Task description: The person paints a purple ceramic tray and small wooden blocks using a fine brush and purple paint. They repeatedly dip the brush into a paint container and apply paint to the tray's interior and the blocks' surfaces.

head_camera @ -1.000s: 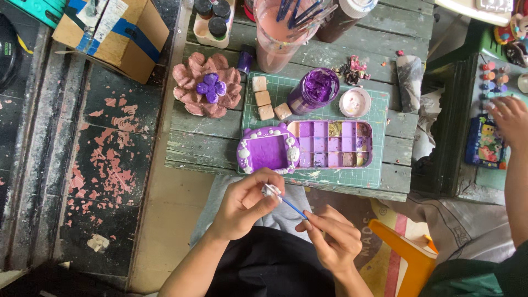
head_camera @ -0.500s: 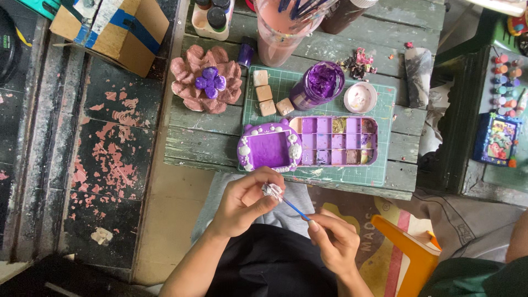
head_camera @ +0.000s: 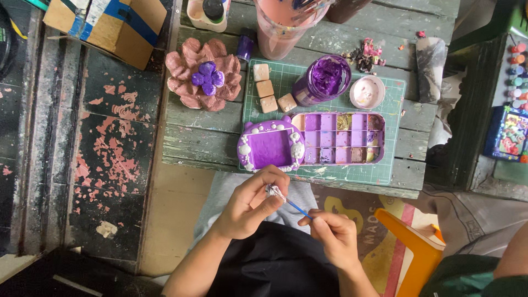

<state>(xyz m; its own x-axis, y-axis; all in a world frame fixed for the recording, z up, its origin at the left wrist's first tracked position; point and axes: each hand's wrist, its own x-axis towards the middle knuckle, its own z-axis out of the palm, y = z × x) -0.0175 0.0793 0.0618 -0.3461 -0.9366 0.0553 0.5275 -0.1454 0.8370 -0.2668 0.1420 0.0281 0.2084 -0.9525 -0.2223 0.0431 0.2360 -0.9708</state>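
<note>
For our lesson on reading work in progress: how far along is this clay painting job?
Looks done: the frame-shaped piece is already purple with white knobs, and the clay flower has a purple centre. In hand: the left hand holds a small pale piece while the right hand puts a thin blue brush to it. Left: four small cubes on the green mat are unpainted.

Neighbour's hand now out of view

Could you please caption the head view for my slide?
Left hand pinches a small pale piece while right hand touches a blue-handled brush to it.
</note>
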